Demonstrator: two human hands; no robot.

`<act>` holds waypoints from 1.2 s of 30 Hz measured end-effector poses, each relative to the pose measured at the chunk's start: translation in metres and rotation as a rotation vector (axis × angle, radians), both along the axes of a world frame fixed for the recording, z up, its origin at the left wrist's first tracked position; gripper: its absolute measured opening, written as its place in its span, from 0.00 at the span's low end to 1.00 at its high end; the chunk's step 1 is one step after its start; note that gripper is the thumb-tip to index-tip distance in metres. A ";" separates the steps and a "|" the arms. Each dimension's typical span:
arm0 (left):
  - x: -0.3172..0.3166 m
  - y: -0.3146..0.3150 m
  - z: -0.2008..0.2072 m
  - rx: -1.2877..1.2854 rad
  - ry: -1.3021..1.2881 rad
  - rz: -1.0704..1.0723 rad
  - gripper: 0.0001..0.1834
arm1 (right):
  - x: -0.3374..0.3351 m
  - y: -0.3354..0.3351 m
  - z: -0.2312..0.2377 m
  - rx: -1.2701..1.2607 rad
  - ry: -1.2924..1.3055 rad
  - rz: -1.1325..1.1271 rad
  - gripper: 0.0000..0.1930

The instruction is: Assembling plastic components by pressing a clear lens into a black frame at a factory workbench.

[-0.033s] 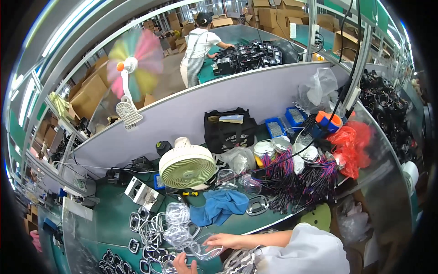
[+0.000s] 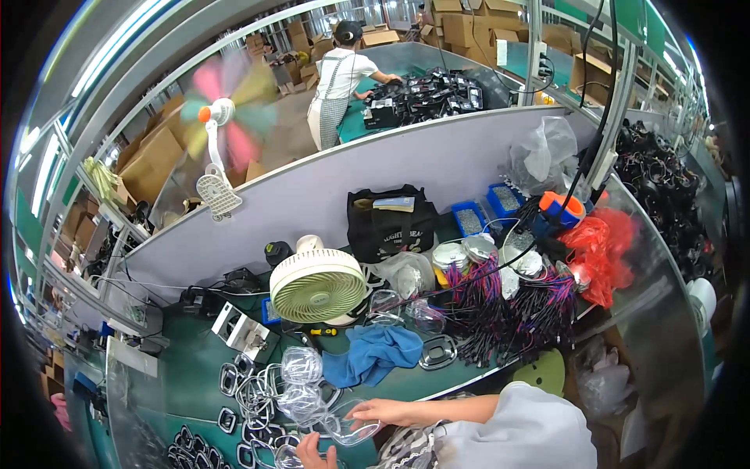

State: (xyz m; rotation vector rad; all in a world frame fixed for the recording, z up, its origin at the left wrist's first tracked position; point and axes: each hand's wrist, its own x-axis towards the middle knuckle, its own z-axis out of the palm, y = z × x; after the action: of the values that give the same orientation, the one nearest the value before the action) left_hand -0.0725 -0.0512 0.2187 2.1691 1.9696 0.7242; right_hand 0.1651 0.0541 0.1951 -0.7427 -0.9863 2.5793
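Behind the table [image 2: 191, 344], two blue bins [image 2: 476, 234] stand side by side and contain many small pale parts. To their left is a black bag [image 2: 383, 234], with a booklet [image 2: 394, 204] lying at its top. A red bag [image 2: 600, 250] lies to the right, near bundled wires [image 2: 508, 313].

The clear cover [image 2: 344, 431] is at the near edge of the table; the right hand [image 2: 375, 411] is closed upon its rim. The left hand [image 2: 316, 452] is just beside, its fingers apart; whether it touches the cover, I cannot tell. Stacked clear pieces [image 2: 301, 383] are next to a blue cloth [image 2: 371, 356] on the green surface. Beyond the partition [image 2: 297, 187], a person [image 2: 336, 86] reaches to a heap of black devices [image 2: 437, 95], and cartons [image 2: 469, 31] are piled behind.
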 end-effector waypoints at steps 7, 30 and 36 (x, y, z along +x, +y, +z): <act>0.050 0.005 0.020 -0.808 -0.068 -0.005 0.18 | 0.035 0.037 0.023 0.096 0.243 0.093 0.25; 0.174 0.110 0.259 0.026 -1.664 -1.283 0.37 | 0.047 0.044 0.023 0.063 0.199 0.442 0.29; 0.120 0.097 0.238 0.255 -1.463 -1.337 0.42 | 0.015 0.044 0.020 0.039 0.205 0.492 0.20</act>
State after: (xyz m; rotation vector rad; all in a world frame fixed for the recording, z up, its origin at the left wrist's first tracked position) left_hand 0.0475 0.0455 0.4564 1.4891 -0.2792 1.4719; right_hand 0.1799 0.0980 0.2156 -0.2325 -1.2751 2.9540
